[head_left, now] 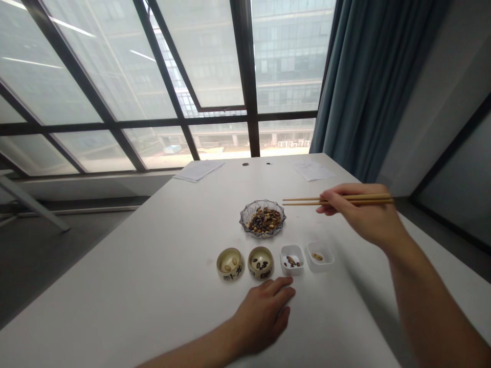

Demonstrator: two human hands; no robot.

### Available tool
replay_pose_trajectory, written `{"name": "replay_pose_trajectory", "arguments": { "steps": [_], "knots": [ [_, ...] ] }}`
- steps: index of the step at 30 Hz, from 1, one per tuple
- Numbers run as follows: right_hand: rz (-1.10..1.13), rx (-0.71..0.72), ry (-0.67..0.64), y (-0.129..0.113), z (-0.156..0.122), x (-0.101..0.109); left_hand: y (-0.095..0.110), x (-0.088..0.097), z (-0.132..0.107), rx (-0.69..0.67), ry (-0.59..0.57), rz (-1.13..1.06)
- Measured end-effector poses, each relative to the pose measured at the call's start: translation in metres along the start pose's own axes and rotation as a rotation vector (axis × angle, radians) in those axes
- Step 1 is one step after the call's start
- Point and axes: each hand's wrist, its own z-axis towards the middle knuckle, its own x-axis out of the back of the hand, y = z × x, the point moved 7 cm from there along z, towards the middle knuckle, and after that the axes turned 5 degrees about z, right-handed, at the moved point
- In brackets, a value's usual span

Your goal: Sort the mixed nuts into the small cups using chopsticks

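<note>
Right hand (355, 212): my grip, clamped on tan wooden chopsticks (370, 197) (tips bare).
Left hand (264, 312): fingers apart, empty.
Scalloped clear-glass bowl (253, 206): mixed brown seeds (264, 220); likely between picks, next needs tips lowered.

Blue curtain (360, 92) beside dark-framed windows (215, 56), grey floor (88, 235).

2 bare arms in view. Right grip (355, 212): raised, closed in a pinch, thumb and fingers bunched at its front, pointing left. Right wrist (393, 243) angled; right forearm (425, 291) slopes from behind the grip to lower right. Left grip (266, 312): lower and nearer the body, unclenched, back up, fingers loosely bent, thumb on its near side. Left forearm (195, 347) trails behind it, lower left. 2 grips well apart.
</note>
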Motion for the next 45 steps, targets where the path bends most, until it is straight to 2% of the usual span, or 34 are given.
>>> {"name": "replay_pose_trajectory", "arguments": {
  "steps": [2,5,9,25,32,36,40,45],
  "knots": [
    [0.050,-0.035,-0.115,0.016,0.003,-0.024,0.000,0.001,0.000,0.002,0.001,0.000],
    [0.110,-0.081,-0.216,0.041,0.005,-0.053,0.001,0.002,0.000,0.000,-0.001,-0.003],
    [0.121,-0.102,-0.288,0.061,0.005,-0.077,0.003,0.003,0.000,-0.004,-0.005,-0.008],
    [0.134,-0.152,-0.305,0.094,0.007,-0.092,0.005,0.003,-0.001,-0.012,-0.004,-0.009],
    [0.136,-0.149,-0.248,0.092,0.008,-0.088,0.005,0.004,-0.001,-0.014,-0.006,-0.010],
    [0.110,-0.112,-0.229,0.084,0.009,-0.084,0.005,0.004,-0.001,-0.013,0.003,-0.014],
    [0.097,-0.058,-0.203,0.065,0.005,-0.080,0.005,0.003,-0.001,-0.015,0.006,-0.014],
    [0.063,0.070,-0.196,0.022,-0.013,-0.078,0.006,0.004,-0.001,-0.018,-0.005,-0.008]
  ]
}}
